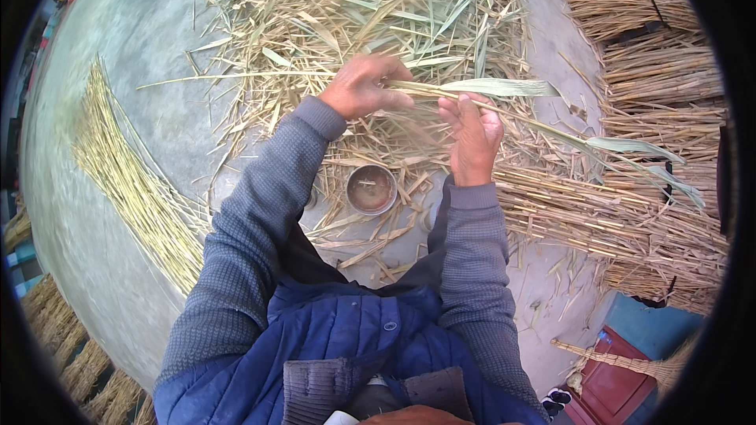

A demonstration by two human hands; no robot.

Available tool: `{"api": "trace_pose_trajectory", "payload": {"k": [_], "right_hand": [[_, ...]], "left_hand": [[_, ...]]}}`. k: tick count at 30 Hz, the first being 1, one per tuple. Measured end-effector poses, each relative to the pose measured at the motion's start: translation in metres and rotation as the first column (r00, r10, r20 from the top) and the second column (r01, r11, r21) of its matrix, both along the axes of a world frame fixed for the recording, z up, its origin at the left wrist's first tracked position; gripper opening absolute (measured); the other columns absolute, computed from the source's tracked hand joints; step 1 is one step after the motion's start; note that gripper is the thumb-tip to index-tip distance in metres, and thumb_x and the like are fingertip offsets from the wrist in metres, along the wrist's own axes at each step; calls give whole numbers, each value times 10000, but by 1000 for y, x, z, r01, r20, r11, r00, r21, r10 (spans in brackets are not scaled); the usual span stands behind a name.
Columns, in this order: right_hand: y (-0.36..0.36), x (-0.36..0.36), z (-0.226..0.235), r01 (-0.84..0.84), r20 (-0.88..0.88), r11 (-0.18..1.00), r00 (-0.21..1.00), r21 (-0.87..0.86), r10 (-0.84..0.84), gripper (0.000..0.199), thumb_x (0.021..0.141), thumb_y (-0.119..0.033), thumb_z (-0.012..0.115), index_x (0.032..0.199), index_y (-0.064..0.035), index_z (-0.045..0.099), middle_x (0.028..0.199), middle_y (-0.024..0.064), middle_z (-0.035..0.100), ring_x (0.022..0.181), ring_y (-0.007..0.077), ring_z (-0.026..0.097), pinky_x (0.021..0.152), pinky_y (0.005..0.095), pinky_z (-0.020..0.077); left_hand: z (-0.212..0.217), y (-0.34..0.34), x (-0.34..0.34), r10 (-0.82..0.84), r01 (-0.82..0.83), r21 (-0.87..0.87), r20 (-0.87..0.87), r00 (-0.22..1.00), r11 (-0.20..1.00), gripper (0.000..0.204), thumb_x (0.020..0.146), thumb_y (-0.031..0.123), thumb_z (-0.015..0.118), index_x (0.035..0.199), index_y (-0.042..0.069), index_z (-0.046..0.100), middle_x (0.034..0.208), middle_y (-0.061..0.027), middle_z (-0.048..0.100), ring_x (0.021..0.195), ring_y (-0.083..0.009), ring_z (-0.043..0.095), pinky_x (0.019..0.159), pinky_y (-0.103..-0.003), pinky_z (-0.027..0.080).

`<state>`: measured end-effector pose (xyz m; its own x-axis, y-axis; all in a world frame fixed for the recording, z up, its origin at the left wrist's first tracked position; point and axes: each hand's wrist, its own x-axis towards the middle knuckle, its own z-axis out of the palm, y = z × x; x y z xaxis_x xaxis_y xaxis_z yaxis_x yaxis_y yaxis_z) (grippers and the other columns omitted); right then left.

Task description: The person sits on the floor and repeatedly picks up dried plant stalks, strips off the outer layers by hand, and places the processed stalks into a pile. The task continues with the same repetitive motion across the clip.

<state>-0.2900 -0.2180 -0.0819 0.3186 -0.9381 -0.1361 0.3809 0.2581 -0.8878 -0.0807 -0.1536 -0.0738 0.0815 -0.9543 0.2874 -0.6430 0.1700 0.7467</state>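
Reed stalk [504, 110] getting stripped, held over husk litter [378, 16]. Left hand [358, 86] closing round its butt end, right hand [472, 138] pinching further along. Clean stems [130, 181] lying fanned at left; bundles [661, 71] waiting right, so looks like plenty left.

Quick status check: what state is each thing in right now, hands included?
Left hand: closed around the reed stalk.
Right hand: gripping the same stalk.
Reed stalk: held level between both hands, green leaves still on.
Metal bowl: upright on the ground, contents unclear.
Stripped stalks: laid in a fanned row.
Leaf pile: loose, scattered.
Reed bundles: tied, stacked.
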Motion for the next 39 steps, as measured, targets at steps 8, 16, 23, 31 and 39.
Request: {"api": "trace_pose_trajectory", "payload": {"k": [8, 16, 23, 31, 39], "right_hand": [[-5, -7, -5, -50, 24, 996, 998, -69, 51, 161, 964, -87, 609, 1080, 17, 568, 973, 145, 690, 839, 206, 709, 754, 288, 599], [-4, -8, -4, 4, -56, 997, 998, -76, -9, 210, 968, -131, 639, 1088, 30, 577, 960, 152, 696, 788, 179, 705, 688, 268, 595], [7, 15, 3, -106, -208, 982, 975, -154, 73, 294, 962, -227, 679, 1077, 34, 610, 912, 131, 712, 758, 157, 702, 685, 253, 573], [-12, -4, 8, 90, -134, 986, 985, -139, -109, 320, 942, -226, 707, 1067, 50, 605, 866, 141, 708, 710, 162, 696, 651, 247, 580], [-14, -8, 6, 108, -78, 987, 990, -121, -118, 324, 931, -232, 722, 1041, 53, 613, 861, 147, 710, 699, 164, 695, 635, 247, 583]], "left_hand": [[2, 16, 33, 158, -56, 226, -468, 869, 973, 149, 847, 150, 794, 886, 25, 724, 831, -38, 730, 748, -104, 670, 674, -245, 524], [1, 27, 103, 702, -714, 27, -217, 679, 699, 282, 840, 242, 790, 1031, 68, 678, 880, -40, 736, 794, -154, 668, 809, -316, 507], [5, -2, 6, 66, -19, -232, 198, 978, 973, 249, 830, 333, 757, 944, 113, 735, 905, -67, 731, 863, -206, 637, 800, -370, 441], [-2, 10, 41, 10, -18, 117, 69, 998, 993, 205, 790, 203, 814, 922, 68, 734, 849, -55, 732, 794, -210, 688, 740, -342, 530], [0, 27, 82, 355, -454, 39, -684, 638, 890, 152, 887, 126, 751, 966, 15, 686, 883, -71, 733, 790, -108, 681, 741, -243, 553]]}}
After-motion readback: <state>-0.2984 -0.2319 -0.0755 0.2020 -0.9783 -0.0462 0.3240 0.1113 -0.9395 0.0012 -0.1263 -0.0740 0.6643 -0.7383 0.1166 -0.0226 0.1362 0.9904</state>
